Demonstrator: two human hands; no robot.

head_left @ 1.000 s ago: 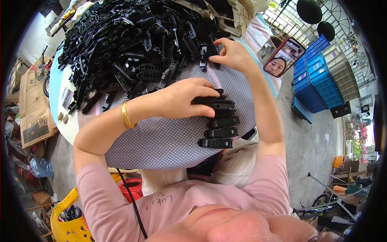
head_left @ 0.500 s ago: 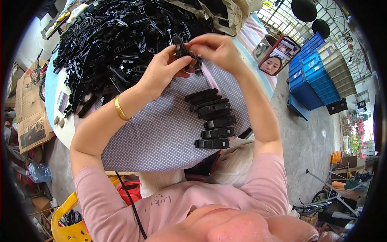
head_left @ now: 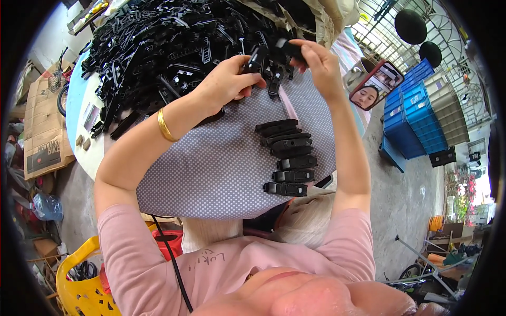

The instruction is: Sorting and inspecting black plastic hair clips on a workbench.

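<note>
My left hand (head_left: 235,79) is closed round a black plastic part (head_left: 256,60) at the near edge of a big heap of black plastic parts (head_left: 174,47). To its right, my right hand (head_left: 320,66) grips another dark plastic piece (head_left: 291,51), held slightly apart from the first. The exact kind of either piece cannot be made out. Below the hands, a column of several black plastic assemblies (head_left: 291,161) lies on the dotted tablecloth (head_left: 211,163). A pale pink strip (head_left: 288,104) runs between the heap and that column.
A phone (head_left: 377,84) stands at the table's right, by a metal cup (head_left: 358,72). Brown wrapping (head_left: 321,21) edges the heap at the back. Blue crates (head_left: 406,118) stand on the floor at right; a yellow chair (head_left: 79,279) is at lower left.
My right hand has moved right, away from my left, and now holds a dark piece. My left hand keeps its part. The whole view has shifted slightly.
</note>
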